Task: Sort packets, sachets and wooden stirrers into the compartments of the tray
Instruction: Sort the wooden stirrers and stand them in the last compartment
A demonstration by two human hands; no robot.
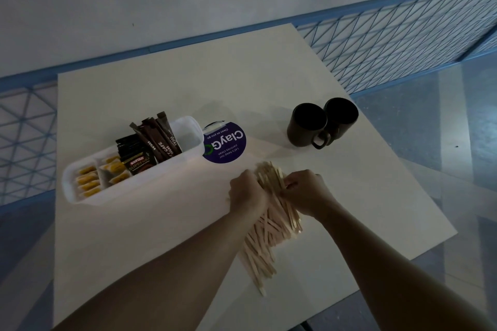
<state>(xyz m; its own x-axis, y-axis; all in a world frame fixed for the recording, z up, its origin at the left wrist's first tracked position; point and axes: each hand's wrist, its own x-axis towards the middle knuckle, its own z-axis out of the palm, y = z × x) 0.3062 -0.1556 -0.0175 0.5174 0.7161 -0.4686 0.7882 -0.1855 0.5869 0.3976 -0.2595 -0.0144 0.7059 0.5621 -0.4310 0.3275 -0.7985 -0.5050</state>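
From my remote seat I saw both hands meeting over the heap of wooden stirrers (271, 226) on the white tabletop (134, 244). My left hand (247, 193) had its fingers curled round the left side of the bundle's upper end. My right hand (304, 192) had its fingers bent in against the right side, grasping the same sticks. The upper part of the heap was gathered between the hands. The lower sticks fanned out loose on the table, between my forearms.

The white plastic tray (161, 170) lay to the left of the hands, apart from the stirrers, and ran slantwise. Yellow sachets (88, 184) filled its left end. Black Kopiko Supremo packets (138, 161) stood in the middle, and brown sugar sticks (161, 141) stood tilted just to their right.

A round purple ClayGo sticker (227, 144) lay just beside the tray's right end. Two black mugs (309, 125) stood touching farther right, well apart from the tray.
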